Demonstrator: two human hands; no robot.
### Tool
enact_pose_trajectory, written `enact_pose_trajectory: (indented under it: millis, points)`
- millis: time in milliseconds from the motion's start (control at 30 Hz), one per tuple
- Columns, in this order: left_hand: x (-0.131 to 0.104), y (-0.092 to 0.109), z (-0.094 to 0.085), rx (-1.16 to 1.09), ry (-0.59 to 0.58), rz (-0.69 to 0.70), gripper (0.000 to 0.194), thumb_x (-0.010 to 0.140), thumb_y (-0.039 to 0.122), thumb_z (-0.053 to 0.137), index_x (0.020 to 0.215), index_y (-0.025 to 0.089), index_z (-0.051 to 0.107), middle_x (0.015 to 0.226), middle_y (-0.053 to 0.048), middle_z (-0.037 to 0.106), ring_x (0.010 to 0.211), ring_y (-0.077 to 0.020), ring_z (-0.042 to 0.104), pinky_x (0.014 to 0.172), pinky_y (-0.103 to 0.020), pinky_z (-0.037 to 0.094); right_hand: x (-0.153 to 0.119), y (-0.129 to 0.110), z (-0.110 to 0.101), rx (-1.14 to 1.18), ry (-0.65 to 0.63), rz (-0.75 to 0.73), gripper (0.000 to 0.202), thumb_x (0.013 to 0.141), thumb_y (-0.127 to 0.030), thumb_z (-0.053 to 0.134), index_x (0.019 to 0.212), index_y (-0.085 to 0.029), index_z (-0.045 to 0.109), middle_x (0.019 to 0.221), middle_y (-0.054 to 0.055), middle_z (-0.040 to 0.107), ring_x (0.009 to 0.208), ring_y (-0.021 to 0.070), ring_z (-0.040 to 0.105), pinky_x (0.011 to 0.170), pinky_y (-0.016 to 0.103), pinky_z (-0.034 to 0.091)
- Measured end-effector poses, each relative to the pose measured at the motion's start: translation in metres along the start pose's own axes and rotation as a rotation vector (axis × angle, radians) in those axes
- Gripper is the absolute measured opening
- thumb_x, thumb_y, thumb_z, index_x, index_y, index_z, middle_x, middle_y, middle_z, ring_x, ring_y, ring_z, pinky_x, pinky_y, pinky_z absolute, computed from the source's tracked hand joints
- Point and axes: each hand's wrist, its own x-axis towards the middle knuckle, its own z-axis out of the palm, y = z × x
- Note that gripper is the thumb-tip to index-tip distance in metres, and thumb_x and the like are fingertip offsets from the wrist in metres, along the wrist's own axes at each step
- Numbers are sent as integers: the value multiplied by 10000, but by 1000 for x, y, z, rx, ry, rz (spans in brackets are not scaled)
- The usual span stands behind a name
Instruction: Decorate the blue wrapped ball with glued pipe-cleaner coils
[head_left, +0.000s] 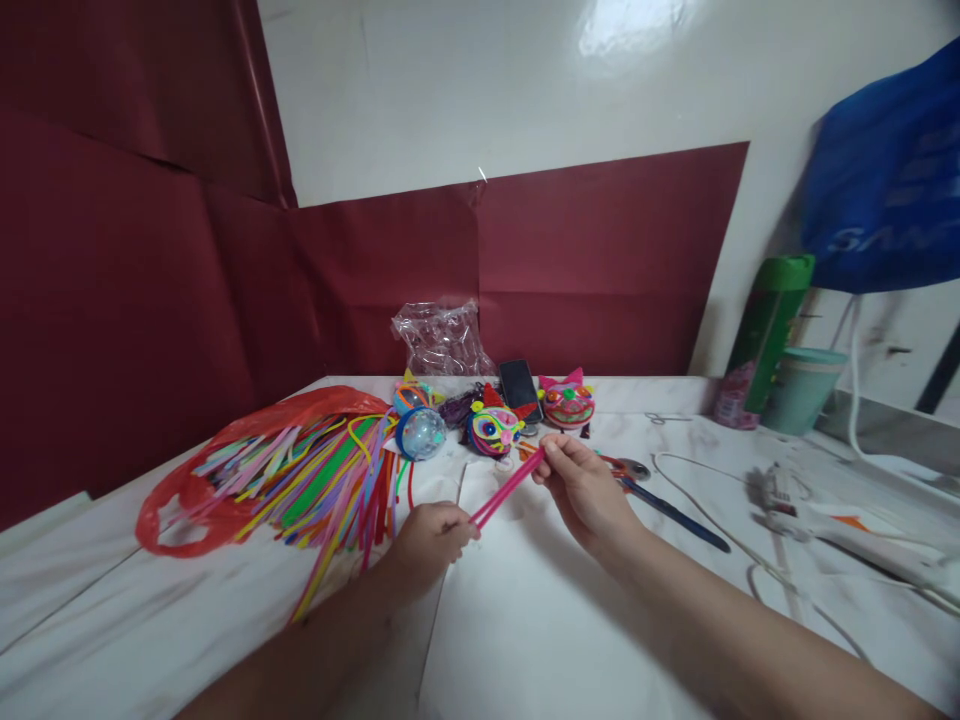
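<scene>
A pink pipe cleaner (507, 488), doubled into two side-by-side strands, is stretched between my hands above the white paper. My left hand (433, 538) pinches its lower left end. At the upper right end, the fingers of my right hand (574, 478) are closed on it. Just behind my hands sit a colourful cat-like ball (493, 428) with red ears and a pink one (568, 402). A clear ball (421, 433) with a blue band lies to the left of them.
Many coloured pipe cleaners (322, 480) lie on a red plastic bag (169, 515) at the left. Blue-handled pliers (679, 513), a white glue gun (847, 530) and its cable are at the right. A phone (519, 388) stands behind.
</scene>
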Motion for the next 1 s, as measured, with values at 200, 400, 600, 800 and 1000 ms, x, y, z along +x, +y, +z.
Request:
enact_pose_trajectory:
  millis: [200,400,600,800,1000]
  points:
    - [5,7,-13,-413,267,106,264,749,405,530,622,174,538,472,45,466,495,-101,456,512,-218,345,8,0,-7,83,60,4,285,624,-380,761,683,-193,553,526,-35,548,513,113,498,551,258,423]
    - [0,3,0,-366,-35,-9,312,559,350,729,775,143,642,574,18,561,505,-96,487,524,-234,360,-1,0,4,250,48,47,276,574,-291,810,688,-190,580,565,-41,574,551,98,542,622,249,483]
    - [-12,11,14,-758,-19,63,321,753,428,607,891,139,616,674,-5,567,543,-92,499,607,-282,403,-25,24,21,251,-15,186,299,583,-337,809,690,-188,573,559,-33,585,546,101,538,575,235,468]
    - [1,13,0,-734,284,123,341,720,461,635,641,137,567,640,-2,552,610,-107,508,605,-250,400,-26,41,16,142,17,270,360,546,-386,810,695,-177,557,545,-29,577,551,106,540,607,239,456]
    - [-17,29,-8,-884,-352,-93,433,760,494,574,545,173,377,452,91,297,366,-40,245,383,-189,251,-20,33,10,-186,-52,147,372,612,-463,738,762,-154,593,662,-11,581,582,106,512,572,236,410]
